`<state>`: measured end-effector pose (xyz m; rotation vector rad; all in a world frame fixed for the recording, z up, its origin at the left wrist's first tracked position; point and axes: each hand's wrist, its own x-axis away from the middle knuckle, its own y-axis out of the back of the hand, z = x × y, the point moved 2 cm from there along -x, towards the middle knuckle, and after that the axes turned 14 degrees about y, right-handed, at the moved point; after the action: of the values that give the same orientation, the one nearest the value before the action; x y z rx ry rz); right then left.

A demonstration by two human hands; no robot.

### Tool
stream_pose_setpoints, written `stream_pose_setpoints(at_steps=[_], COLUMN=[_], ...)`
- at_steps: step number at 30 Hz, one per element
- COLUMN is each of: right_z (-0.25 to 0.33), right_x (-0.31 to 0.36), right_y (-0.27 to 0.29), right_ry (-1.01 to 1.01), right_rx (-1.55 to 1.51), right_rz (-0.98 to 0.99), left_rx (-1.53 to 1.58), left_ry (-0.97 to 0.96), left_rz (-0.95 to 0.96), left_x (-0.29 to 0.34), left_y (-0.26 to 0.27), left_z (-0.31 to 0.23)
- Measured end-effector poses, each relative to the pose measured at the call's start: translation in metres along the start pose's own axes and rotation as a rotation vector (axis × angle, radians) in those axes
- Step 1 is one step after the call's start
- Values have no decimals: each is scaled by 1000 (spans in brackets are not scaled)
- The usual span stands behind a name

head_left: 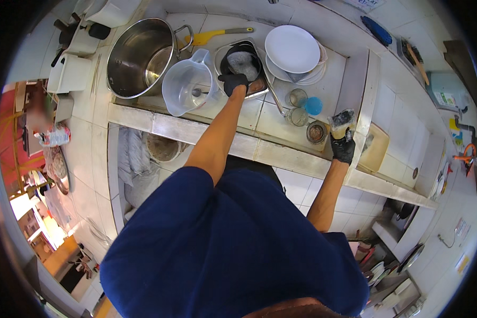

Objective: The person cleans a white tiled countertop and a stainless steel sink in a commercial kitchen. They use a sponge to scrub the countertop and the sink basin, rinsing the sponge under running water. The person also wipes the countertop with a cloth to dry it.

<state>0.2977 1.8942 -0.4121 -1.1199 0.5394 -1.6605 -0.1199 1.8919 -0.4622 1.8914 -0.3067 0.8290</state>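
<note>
My left hand (233,84), in a black glove, closes on the near rim of a dark round bowl (226,64) with greyish suds inside. That bowl sits in a square metal pan (263,92). A long metal handle (275,98) slants from there toward the glass jars (297,117). At the right end of the counter, my right hand (343,148), also black-gloved, grips a foamy dark-and-pale sponge (342,121). Beside it stand a small round container (317,132) with brownish contents and a blue cup (314,106).
A big steel pot (138,58) and a clear plastic jug (188,87) stand at the left. Behind them lies a yellow-bladed spatula (209,36). White plates (292,49) are stacked at the back. A low wall (367,90) borders the right side, with a beige basin (375,151) beyond.
</note>
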Motion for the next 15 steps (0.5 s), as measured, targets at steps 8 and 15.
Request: stream_pose_setpoints(at_steps=[8,15], right_z=[1,11], right_x=[16,14], right_y=[8,12], right_ry=[14,15], right_rx=[-85,-41], right_rz=[-19,-64], left_rx=[-299,-455], left_ry=[-476,-1463], left_rz=[-13,-149], left_x=[43,128], left_y=[29,87], left_z=[-5,-26])
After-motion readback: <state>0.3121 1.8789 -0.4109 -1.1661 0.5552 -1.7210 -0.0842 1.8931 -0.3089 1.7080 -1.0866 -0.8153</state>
